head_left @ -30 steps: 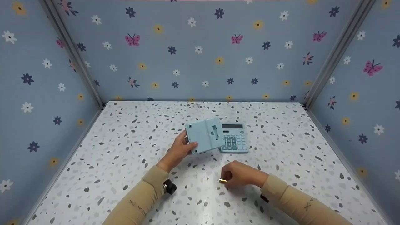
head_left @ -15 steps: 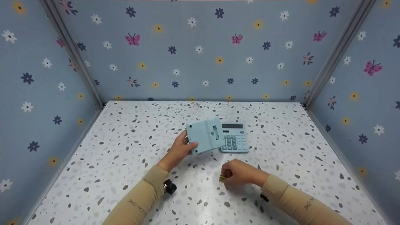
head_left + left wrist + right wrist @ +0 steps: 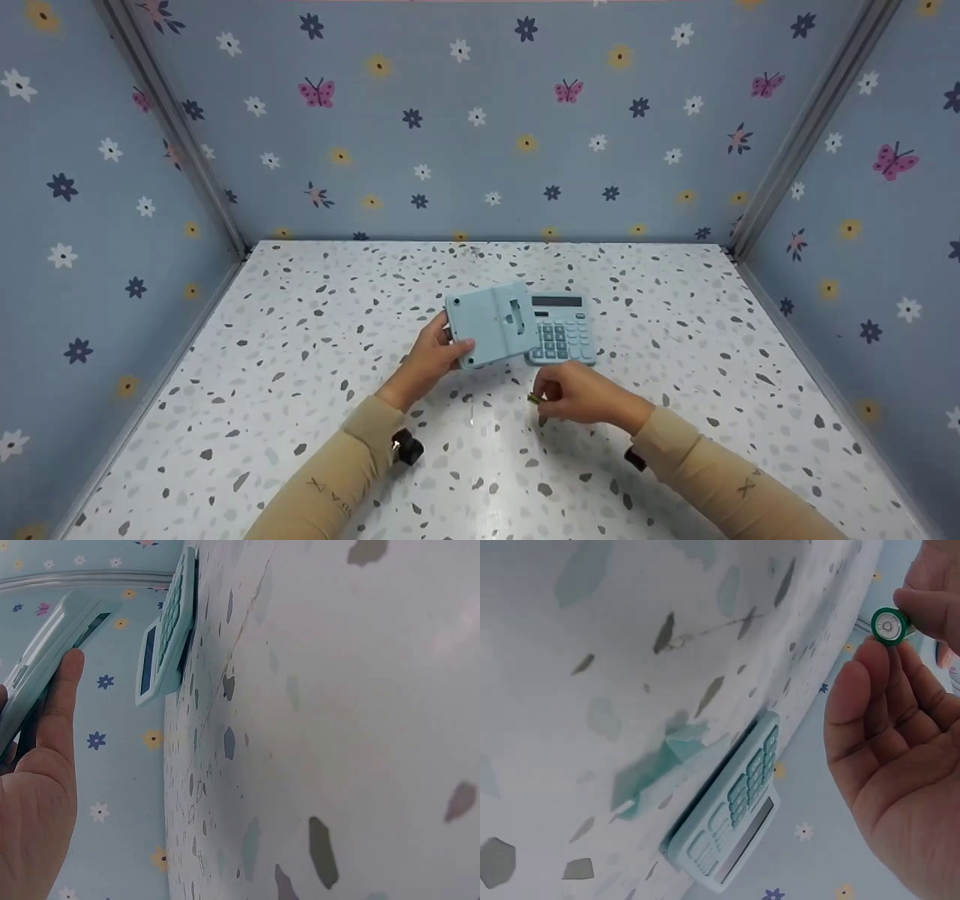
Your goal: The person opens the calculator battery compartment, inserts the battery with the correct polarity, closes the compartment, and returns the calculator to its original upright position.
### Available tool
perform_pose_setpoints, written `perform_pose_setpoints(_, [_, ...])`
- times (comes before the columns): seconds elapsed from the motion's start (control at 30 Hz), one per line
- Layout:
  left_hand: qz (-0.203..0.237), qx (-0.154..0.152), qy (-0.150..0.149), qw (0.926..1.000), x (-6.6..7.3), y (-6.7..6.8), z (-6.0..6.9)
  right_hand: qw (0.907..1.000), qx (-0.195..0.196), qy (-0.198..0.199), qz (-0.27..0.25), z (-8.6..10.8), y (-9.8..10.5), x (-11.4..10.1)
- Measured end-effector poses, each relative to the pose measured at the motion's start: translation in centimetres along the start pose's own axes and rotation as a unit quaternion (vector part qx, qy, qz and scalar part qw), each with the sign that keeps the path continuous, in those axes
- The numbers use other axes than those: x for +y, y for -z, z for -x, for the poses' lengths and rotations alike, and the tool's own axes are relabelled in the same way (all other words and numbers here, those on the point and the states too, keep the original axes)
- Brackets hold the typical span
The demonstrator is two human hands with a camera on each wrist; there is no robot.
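Observation:
My left hand (image 3: 427, 361) grips a light blue calculator (image 3: 486, 330) by its near left edge, thumb on its back. That back faces up, showing dark round feet and an uncovered battery slot (image 3: 517, 316). Between the thumb and fingertips of my right hand (image 3: 583, 394) is a small cylindrical battery (image 3: 535, 398), just in front of the calculators. One end of the battery (image 3: 889, 626), green-rimmed with a silvery face, shows in the right wrist view. A second light blue calculator (image 3: 577, 334) lies face up on the table, its left edge partly covered by the held one.
The speckled white table (image 3: 300, 420) is enclosed by blue flowered panels (image 3: 480, 150) at the back and both sides. Grey metal strips (image 3: 814, 127) run along the corners. A dark device (image 3: 409, 448) sits at the left wrist, and another (image 3: 635, 458) at the right.
My right hand has risen in the head view with the battery, closer to the calculators, and the battery's angle has turned. The left hand and its calculator stay nearly still.

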State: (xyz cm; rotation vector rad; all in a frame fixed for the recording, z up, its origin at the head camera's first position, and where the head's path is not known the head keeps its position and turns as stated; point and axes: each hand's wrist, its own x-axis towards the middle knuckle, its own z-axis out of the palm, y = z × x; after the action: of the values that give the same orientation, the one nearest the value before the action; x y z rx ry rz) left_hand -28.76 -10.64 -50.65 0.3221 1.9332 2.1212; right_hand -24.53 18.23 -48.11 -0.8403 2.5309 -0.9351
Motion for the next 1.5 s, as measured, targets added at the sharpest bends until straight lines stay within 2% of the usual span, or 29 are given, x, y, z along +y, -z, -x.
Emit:
perform_pose_setpoints(0.47, [-0.002, 0.005, 0.0, 1.0, -0.2, -0.2, -0.1, 0.9981, 0.05, 0.028, -0.023, 0.2, 1.1, -0.2])
perform_pose_setpoints(0.77, [-0.006, -0.003, -0.003, 1.0, -0.2, -0.2, 0.0, 0.9957, 0.076, 0.015, -0.051, 0.3, 1.3, -0.5])
perform_pose_setpoints(1.13, [-0.006, -0.011, -0.008, 0.9999, -0.3, -0.4, 0.2, 0.9911, 0.119, 0.026, -0.053, 0.4, 1.3, -0.3])
perform_pose_setpoints(1.5, [-0.003, -0.01, -0.012, 0.9999, 0.0, -0.5, 0.2, 0.9849, 0.151, 0.028, -0.079, 0.1, 1.6, -0.2])
